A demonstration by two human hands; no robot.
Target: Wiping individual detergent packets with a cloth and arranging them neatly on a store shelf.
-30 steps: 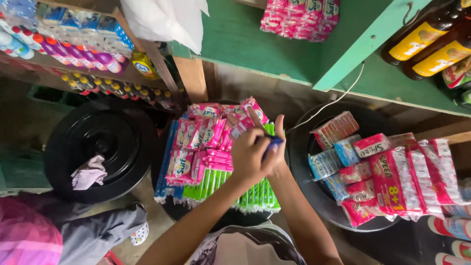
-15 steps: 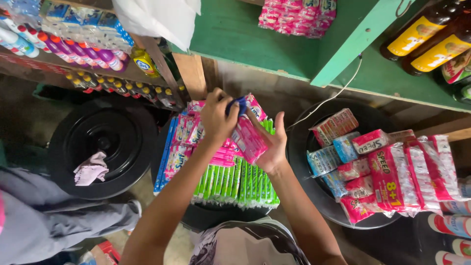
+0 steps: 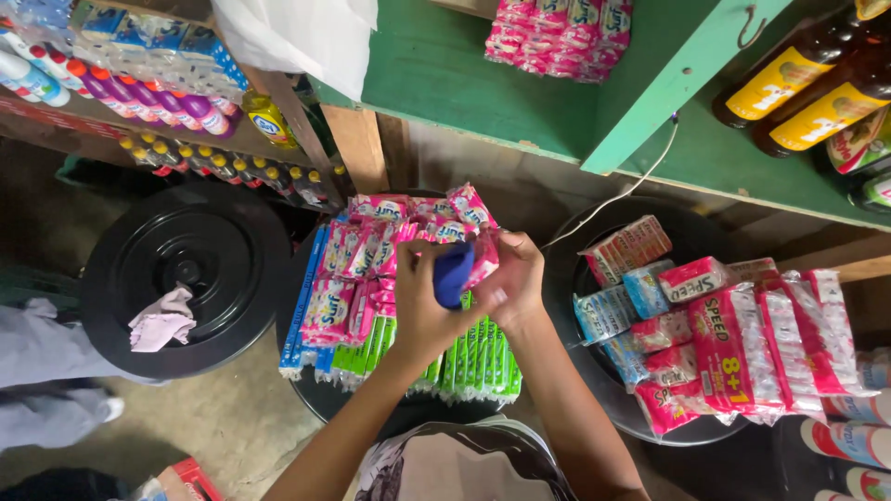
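Left hand (image 3: 422, 301): fingers curled shut around a dark blue object (image 3: 453, 274), which stands roughly upright in the grip; only its upper part shows above the fingers, and its kind cannot be told. Right hand (image 3: 512, 283): fingers closed on a pink sachet (image 3: 484, 257), pinched against the thumb, just beside the blue object and touching the left hand. Both hands meet in the middle of the view, above a pile of sachets.

Beneath the hands: pink sachet strips (image 3: 371, 255) lie on top, green strips (image 3: 473, 357) below them towards the person, blue strips (image 3: 302, 315) along the left edge. The pile rests on a black round lid (image 3: 320, 399), mostly covered.

Left of the pile: a second black lid (image 3: 186, 269) on a drum, with a crumpled pale cloth (image 3: 160, 320) lying on it. A grey trouser leg (image 3: 37, 371) of another person shows at the left edge.

Right of the pile: a black basin (image 3: 687, 431) holding red, pink and pale blue packets (image 3: 733, 339). A white cord (image 3: 617, 195) runs down towards it from the green shelf (image 3: 557, 102).

Above: the shelf bears a bundle of pink sachets (image 3: 561, 37) and, at the right, brown bottles (image 3: 807, 88) with yellow labels. At upper left, a wooden rack (image 3: 297, 121) carries rows of small bottles (image 3: 158, 97) with coloured caps. A white bag (image 3: 306, 37) hangs over the shelf edge.
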